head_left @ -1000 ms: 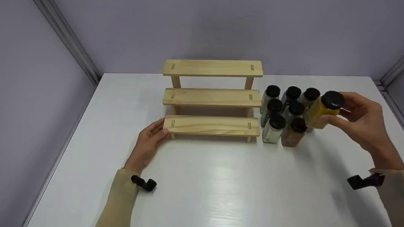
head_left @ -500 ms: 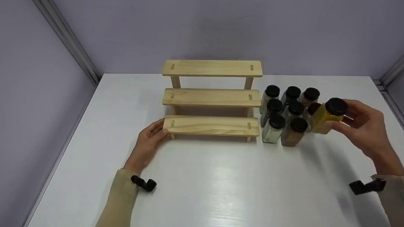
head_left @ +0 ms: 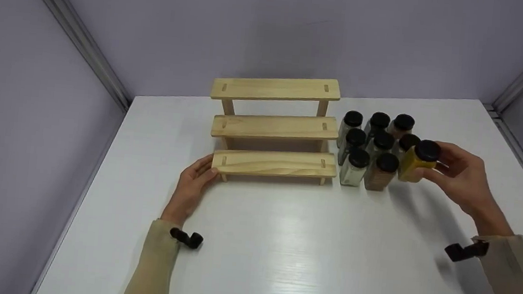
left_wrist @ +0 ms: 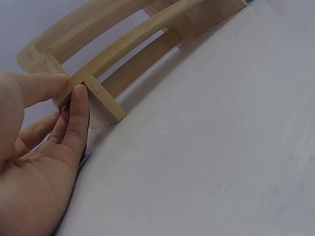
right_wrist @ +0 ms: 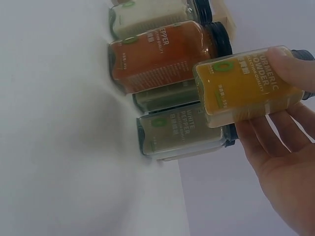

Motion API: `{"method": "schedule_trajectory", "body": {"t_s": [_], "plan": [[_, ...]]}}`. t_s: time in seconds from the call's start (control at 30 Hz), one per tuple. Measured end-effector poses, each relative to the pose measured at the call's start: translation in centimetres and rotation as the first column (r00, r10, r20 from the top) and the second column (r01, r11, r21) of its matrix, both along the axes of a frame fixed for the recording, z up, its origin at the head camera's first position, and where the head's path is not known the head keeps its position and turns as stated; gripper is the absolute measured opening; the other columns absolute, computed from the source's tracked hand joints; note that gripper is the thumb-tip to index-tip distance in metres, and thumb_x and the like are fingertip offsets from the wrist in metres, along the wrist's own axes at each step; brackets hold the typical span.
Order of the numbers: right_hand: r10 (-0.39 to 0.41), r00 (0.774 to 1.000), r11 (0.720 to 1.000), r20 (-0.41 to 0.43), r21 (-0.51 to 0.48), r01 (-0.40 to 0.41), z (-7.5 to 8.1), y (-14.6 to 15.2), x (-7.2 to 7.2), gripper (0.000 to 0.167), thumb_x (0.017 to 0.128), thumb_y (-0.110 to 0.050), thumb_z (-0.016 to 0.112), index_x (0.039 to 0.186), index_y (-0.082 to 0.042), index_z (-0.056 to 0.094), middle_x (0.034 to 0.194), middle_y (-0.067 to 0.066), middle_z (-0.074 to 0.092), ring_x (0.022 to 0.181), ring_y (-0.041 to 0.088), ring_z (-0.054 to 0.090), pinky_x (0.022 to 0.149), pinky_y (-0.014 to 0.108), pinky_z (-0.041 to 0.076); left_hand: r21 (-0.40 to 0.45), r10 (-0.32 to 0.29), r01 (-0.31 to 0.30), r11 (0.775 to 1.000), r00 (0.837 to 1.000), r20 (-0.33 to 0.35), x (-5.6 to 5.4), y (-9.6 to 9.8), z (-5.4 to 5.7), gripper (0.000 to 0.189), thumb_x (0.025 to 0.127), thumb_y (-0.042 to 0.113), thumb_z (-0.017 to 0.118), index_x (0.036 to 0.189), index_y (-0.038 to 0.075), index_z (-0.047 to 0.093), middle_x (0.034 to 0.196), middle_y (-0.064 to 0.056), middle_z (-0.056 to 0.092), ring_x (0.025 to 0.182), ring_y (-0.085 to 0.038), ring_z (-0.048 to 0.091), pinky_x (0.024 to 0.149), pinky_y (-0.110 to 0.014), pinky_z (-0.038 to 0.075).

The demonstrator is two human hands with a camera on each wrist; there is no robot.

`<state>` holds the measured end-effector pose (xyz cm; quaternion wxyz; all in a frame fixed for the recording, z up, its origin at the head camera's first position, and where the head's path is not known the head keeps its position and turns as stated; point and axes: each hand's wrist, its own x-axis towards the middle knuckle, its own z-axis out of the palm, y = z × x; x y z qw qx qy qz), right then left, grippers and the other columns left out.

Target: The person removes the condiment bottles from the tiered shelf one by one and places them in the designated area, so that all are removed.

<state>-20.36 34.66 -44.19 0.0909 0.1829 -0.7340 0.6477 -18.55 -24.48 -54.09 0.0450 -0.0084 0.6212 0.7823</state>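
My right hand [head_left: 464, 179] grips a turmeric powder jar [head_left: 415, 169] with a black lid, thumb on one side and fingers on the other. In the right wrist view this yellow jar [right_wrist: 246, 86] is tilted and off the table, beside a white pepper jar [right_wrist: 179, 129] and a reddish-brown pepper jar [right_wrist: 155, 56]. At the left end of the three-tier wooden rack [head_left: 274, 163], my left hand [head_left: 191, 186] holds the lowest shelf. The left wrist view has the thumb and fingers pinching that shelf end [left_wrist: 74, 86].
Several black-lidded spice jars [head_left: 354, 169] stand grouped against the rack's right side. The white table [head_left: 252, 250] has pale walls [head_left: 290, 31] behind it and at both sides.
The right hand has brought the turmeric jar toward the table's front and lower, lastly a little left, uncovering a jar lid behind it. The left hand and rack stay put.
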Motion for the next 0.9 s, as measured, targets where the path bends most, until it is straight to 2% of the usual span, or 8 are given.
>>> {"method": "schedule_trajectory", "body": {"t_s": [0.23,0.47,0.9], "plan": [[-0.01,1.0,0.999,0.013,0.039,0.01,-1.6,0.2,-0.1,0.056,0.083,0.025,0.076,0.137,0.014,0.062,0.121,0.002,0.075,0.11,0.01,0.072,0.097,0.015,0.06,-0.017,-0.002,0.002,1.0,1.0,-0.012,0.0,0.0,0.0,0.059,0.108,0.013,0.066,0.161,0.004,0.043,0.157,-0.016,0.051,0.144,-0.026,0.053,0.118,-0.033,0.052],[0.011,0.999,1.0,0.03,0.026,-0.012,-3.0,0.3,-0.3,0.059,0.084,0.025,0.076,0.139,0.014,0.06,0.126,0.0,0.074,0.115,0.009,0.071,0.1,0.017,0.059,-0.017,0.003,-0.003,1.0,1.0,-0.009,0.0,0.0,0.0,0.058,0.108,0.013,0.067,0.161,0.004,0.045,0.156,-0.015,0.053,0.144,-0.026,0.053,0.118,-0.033,0.052],[0.005,1.0,0.994,0.029,0.109,-0.008,-4.5,0.3,-0.4,0.057,0.088,0.025,0.071,0.142,0.011,0.059,0.128,-0.006,0.072,0.119,0.003,0.069,0.101,0.013,0.057,0.004,0.003,-0.003,1.0,1.0,0.01,-0.1,0.0,0.0,0.057,0.108,0.007,0.063,0.161,0.003,0.043,0.158,-0.016,0.05,0.145,-0.027,0.052,0.119,-0.031,0.051]]}}
